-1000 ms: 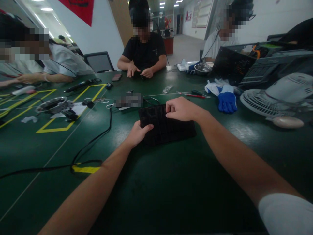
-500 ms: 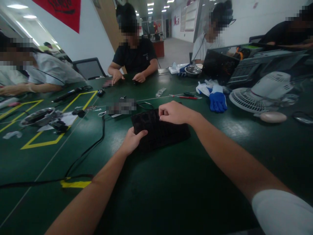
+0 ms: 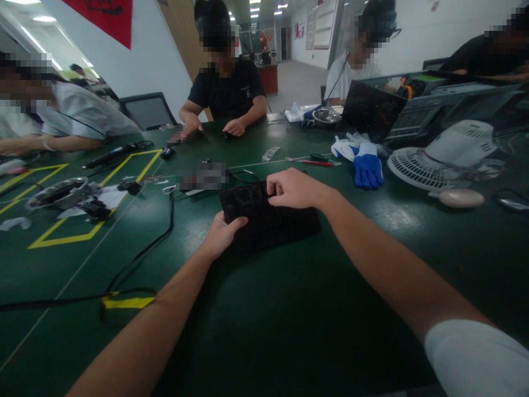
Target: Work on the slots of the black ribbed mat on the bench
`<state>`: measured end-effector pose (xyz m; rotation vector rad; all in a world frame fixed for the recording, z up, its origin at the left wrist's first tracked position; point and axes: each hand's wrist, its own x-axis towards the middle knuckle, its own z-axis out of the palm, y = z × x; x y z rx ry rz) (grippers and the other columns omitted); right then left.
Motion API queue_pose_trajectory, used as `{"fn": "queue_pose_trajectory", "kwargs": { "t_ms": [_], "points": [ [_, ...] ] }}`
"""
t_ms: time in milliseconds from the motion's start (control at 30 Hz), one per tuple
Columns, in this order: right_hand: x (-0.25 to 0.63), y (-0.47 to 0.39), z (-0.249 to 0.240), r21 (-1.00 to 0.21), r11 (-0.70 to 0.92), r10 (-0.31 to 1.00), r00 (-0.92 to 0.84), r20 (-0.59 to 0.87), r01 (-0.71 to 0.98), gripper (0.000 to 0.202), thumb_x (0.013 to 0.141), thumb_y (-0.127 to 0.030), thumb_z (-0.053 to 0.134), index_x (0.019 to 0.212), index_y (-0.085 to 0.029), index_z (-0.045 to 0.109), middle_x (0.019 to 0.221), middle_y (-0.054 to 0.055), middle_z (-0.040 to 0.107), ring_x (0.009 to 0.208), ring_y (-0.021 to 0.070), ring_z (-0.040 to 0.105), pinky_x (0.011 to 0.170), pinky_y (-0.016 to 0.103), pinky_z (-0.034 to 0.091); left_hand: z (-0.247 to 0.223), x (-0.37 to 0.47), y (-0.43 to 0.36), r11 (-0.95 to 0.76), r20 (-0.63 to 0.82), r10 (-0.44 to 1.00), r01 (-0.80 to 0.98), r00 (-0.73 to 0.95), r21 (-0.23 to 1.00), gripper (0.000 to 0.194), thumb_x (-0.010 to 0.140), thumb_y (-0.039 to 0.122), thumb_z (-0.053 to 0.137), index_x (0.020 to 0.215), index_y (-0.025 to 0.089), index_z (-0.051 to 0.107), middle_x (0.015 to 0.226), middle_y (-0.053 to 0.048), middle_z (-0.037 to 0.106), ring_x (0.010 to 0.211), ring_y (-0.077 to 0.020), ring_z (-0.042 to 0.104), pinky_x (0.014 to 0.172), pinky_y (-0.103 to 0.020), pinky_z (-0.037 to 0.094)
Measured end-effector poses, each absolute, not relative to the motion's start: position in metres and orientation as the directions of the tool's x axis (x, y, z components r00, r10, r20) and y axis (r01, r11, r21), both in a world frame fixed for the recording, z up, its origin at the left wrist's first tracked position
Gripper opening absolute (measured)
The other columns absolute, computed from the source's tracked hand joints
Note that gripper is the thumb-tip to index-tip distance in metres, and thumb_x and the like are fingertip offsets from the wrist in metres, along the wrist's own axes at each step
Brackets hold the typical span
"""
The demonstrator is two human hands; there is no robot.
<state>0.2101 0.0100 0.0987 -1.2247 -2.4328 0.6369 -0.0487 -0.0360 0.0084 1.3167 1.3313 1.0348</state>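
Note:
A flat, black rectangular panel with a ribbed or compartmented face is tilted above the green table. My left hand grips its left edge, thumb on the face and fingers behind. At the panel's upper edge, my right hand has its fingers curled into a pinch against the face. What the right fingertips hold, if anything, is too small and dark to make out. Just beyond the panel lies a dark, partly blurred device with a cable.
Right of my hands are blue-and-white gloves, a white fan, a red screwdriver and an opened computer case. At left, a black cable crosses the table near metal parts. Several people sit around.
The view has shifted slightly, so the table items at left sit a little further left. Both hands keep nearly the same place on the black panel.

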Motion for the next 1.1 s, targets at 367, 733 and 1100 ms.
{"fn": "queue_pose_trajectory", "kwargs": {
  "t_ms": [367, 733, 1100],
  "points": [
    [0.2078, 0.0082, 0.0954, -0.477, 0.529, 0.83, -0.544, 0.121, 0.702, 0.008, 0.088, -0.021, 0.077, 0.092, -0.02, 0.071, 0.08, 0.001, 0.075, 0.074, 0.0173, 0.066, 0.073, 0.032, 0.043, 0.0079, -0.0467, -0.0372, 0.051, -0.063, 0.995, 0.152, 0.075, 0.987, 0.041, 0.069, 0.043, 0.088, 0.099, 0.017, 0.077, 0.097, -0.008, 0.082, 0.088, -0.0286, 0.076, 0.087, -0.045, 0.063],
    [0.2091, 0.0123, 0.0916, -0.512, 0.529, 0.826, -0.55, 0.126, 0.677, 0.009, 0.087, -0.023, 0.078, 0.089, -0.021, 0.069, 0.076, -0.001, 0.073, 0.071, 0.0167, 0.066, 0.073, 0.032, 0.044, 0.0083, -0.0481, -0.0402, 0.024, -0.039, 0.994, 0.142, 0.103, 0.99, 0.042, 0.07, 0.044, 0.089, 0.103, 0.018, 0.079, 0.102, -0.008, 0.084, 0.098, -0.0319, 0.079, 0.096, -0.05, 0.064],
    [0.209, 0.0117, 0.0928, -0.513, 0.529, 0.824, -0.553, 0.121, 0.676, 0.01, 0.087, -0.024, 0.079, 0.089, -0.021, 0.07, 0.078, 0.0, 0.074, 0.072, 0.0168, 0.066, 0.073, 0.032, 0.044, 0.0088, -0.0458, -0.0409, 0.019, -0.031, 0.996, 0.141, 0.084, 0.99, 0.043, 0.07, 0.044, 0.09, 0.102, 0.018, 0.08, 0.102, -0.009, 0.084, 0.098, -0.0323, 0.078, 0.097, -0.051, 0.063]
  ]
}}
